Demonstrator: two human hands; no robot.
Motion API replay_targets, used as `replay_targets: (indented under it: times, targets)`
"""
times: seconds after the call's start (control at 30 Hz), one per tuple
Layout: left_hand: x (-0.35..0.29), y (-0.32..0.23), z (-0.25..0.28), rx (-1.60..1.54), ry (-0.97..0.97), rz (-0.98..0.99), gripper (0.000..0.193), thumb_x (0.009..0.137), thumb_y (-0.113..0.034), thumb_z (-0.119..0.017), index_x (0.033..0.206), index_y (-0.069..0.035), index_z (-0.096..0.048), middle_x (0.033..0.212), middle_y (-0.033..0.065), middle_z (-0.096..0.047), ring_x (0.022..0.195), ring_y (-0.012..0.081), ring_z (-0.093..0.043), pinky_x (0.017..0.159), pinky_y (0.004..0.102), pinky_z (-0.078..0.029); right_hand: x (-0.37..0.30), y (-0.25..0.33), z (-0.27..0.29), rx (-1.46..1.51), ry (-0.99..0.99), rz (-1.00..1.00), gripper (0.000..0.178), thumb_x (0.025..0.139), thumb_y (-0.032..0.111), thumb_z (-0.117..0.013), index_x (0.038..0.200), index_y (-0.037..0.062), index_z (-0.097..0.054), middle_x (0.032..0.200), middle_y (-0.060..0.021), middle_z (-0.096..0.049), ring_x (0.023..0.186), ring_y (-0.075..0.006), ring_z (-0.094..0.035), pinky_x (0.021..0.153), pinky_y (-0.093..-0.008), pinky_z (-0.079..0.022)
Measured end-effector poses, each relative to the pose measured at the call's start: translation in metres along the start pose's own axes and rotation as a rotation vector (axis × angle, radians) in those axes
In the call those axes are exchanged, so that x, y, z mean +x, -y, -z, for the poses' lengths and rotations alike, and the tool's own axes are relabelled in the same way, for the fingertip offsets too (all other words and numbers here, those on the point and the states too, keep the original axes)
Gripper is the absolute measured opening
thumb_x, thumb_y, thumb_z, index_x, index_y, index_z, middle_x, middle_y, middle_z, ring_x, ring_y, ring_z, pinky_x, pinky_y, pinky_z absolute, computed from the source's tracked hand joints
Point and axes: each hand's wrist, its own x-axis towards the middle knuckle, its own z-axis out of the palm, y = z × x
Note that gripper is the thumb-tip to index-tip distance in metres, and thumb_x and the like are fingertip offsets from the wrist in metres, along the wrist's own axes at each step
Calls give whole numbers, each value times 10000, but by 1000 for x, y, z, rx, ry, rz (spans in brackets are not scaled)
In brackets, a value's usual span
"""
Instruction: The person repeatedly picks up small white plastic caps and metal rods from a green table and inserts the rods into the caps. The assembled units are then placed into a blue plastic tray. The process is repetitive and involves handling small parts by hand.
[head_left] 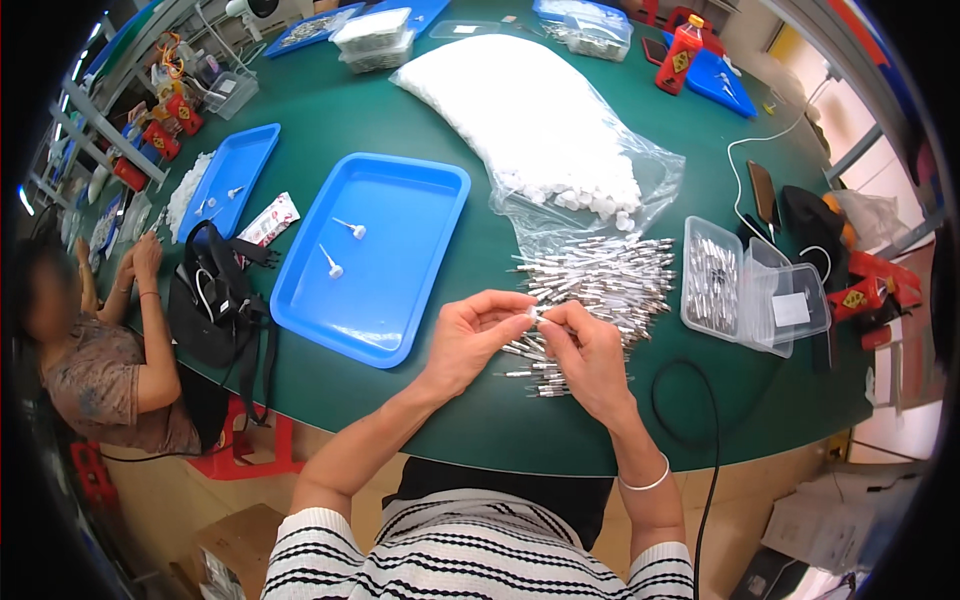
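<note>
My left hand (466,342) and my right hand (590,362) meet at the fingertips over the table's near side. Between them they pinch a small white plastic piece (536,314), mostly covered by the fingers. Right behind and under the hands spreads a pile of thin silvery metal rods (600,280). Beyond it, a clear plastic bag (655,165) spills many small white caps (530,100). To the left, a blue tray (385,345) holds two white caps with thin metal stems, one (333,265) nearer me and another (352,230) farther off.
On the right stands a clear box (712,280) of metal rods, its lid (795,310) beside it. A black cable (715,430) loops over the near edge. Left are a black bag (205,310), another blue tray (235,180) and a seated person (120,370). A red bottle (680,58) stands far back.
</note>
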Motion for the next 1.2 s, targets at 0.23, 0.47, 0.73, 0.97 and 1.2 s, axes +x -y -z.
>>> replay_targets:
  times: [0.23, 0.47, 0.73, 0.97, 1.2]
  targets:
    - [-4, 2, 1, -14, 30, -54, 222, 871, -32, -655, 1082, 36, -634, 977, 85, -661, 888, 107, -627, 824, 244, -531, -4, -2, -3, 195, 61, -92, 80, 899, 73, -600, 859, 5, -581, 603, -11, -558, 530, -63, -486, 484, -230, -365]
    - [-4, 0, 5, -83, 65, -11, 213, 882, -23, -637, 1082, 48, -625, 982, 95, -656, 900, 119, -626, 838, 255, -530, -3, -3, -3, 342, 94, -115, 98, 913, 86, -586, 861, 4, -578, 621, 12, -556, 562, -39, -489, 496, -211, -368]
    - [-6, 5, 4, -60, 56, -58, 229, 879, -19, -638, 1097, 38, -603, 1003, 90, -643, 912, 116, -626, 837, 251, -529, -4, 1, -8, 115, 26, 3, 70, 906, 71, -590, 865, 15, -582, 617, -16, -572, 547, -70, -518, 496, -235, -399]
    - [-5, -5, 1, -104, 31, -63, 231, 863, -14, -656, 1084, 23, -599, 978, 72, -644, 906, 107, -623, 824, 240, -521, -4, -2, -9, 269, 55, -50, 97, 948, 107, -555, 909, 21, -579, 661, -3, -583, 563, -41, -507, 509, -185, -394]
    - [-7, -5, 2, -109, 20, -26, 209, 855, -13, -669, 1054, 11, -608, 968, 60, -649, 892, 98, -619, 799, 226, -513, -4, 2, -7, 368, 124, -101, 103, 964, 111, -525, 950, 19, -570, 653, -3, -573, 548, -48, -486, 497, -205, -397]
